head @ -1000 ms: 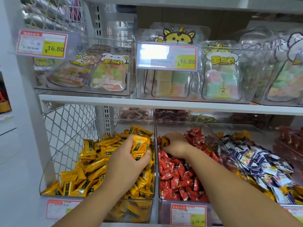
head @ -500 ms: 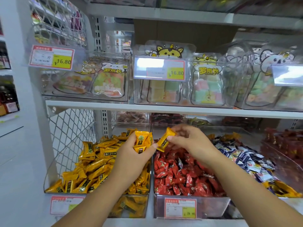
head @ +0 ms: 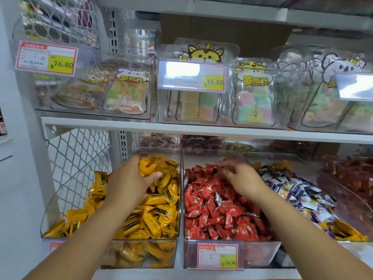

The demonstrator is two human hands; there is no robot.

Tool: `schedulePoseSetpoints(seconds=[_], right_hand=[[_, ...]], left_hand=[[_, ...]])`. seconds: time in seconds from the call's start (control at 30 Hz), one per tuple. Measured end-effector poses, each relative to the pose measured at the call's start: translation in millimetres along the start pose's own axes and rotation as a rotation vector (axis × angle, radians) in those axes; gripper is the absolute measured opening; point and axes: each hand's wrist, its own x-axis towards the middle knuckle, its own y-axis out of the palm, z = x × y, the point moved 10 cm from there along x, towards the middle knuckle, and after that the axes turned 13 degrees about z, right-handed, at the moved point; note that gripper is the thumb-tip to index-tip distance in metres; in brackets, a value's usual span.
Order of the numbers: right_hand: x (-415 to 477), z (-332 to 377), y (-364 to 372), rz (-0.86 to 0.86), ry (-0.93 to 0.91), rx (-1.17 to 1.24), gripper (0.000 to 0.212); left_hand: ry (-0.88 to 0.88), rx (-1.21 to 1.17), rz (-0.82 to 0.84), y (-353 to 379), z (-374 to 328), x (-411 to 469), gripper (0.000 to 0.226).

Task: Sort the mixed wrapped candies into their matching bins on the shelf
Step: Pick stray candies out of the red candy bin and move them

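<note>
Left hand (head: 129,184) fingers clamped on yellow candies (head: 150,166) above the yellow bin (head: 139,242) at 9 o'clock, right hand (head: 240,178) in the red bin (head: 258,256) – grip blurred, can't tell – yellow strays (head: 347,233) at 3 o'clock unsorted.

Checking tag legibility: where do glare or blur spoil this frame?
Head view: glare whitens the middle price tag and rightmost tag; the left price tag reads 16.80; motion blur smears the right hand over red candies; the left hand gripping yellow candies looks sharper.
</note>
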Motion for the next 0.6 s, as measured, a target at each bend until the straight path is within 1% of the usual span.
schedulePoseSetpoints(seconds=[0.1, 0.17, 0.2, 0.27, 0.3, 0.37, 0.43, 0.47, 0.5, 0.57, 0.6], right_hand=[[8.6, 0.3, 25.9, 0.126, -0.02, -0.08, 0.037], [15.0, -3.4, 47.2, 0.238, 0.017, -0.169, 0.049], [18.6, -6.3, 56.4, 0.278, 0.043, -0.249, 0.051], [24.3, -7.9, 65.3, 0.31, 0.089, -0.359, 0.047], [26.9, -7.9, 63.1, 0.289, 0.119, -0.358, 0.042], [30.1, -7.5, 51.3, 0.188, 0.182, -0.323, 0.035], [32.9, -7.7, 42.7, 0.087, 0.19, -0.333, 0.033], [35.1, -8.8, 44.3, 0.084, 0.181, -0.335, 0.03], [37.7, -10.9, 50.2, 0.132, 0.176, -0.328, 0.032], [41.4, -13.9, 67.5, 0.304, 0.166, -0.296, 0.052], [40.7, -13.1, 72.8, 0.367, 0.167, -0.295, 0.058]], left_hand=[[0.062, 0.049, 0.088, 11.6, -2.6, 3.6, 0.084], [0.14, 0.115, 0.124, 19.3, -17.1, -0.9, 0.082], [0.178, 0.127, 0.143, 22.9, -24.4, -3.4, 0.08], [0.265, 0.138, 0.188, 29.6, -41.7, -9.7, 0.076], [0.304, 0.152, 0.217, 34.6, -48.9, -13.5, 0.072], [0.354, 0.179, 0.284, 47.6, -56.7, -21.9, 0.064], [0.384, 0.181, 0.352, 60.4, -56.8, -30.0, 0.059], [0.389, 0.165, 0.377, 65.2, -54.3, -32.1, 0.059], [0.39, 0.148, 0.39, 68.6, -50.5, -32.5, 0.058], [0.406, 0.151, 0.383, 71.6, -46.1, -32.8, 0.058], [0.415, 0.161, 0.373, 72.3, -45.4, -33.2, 0.058]])
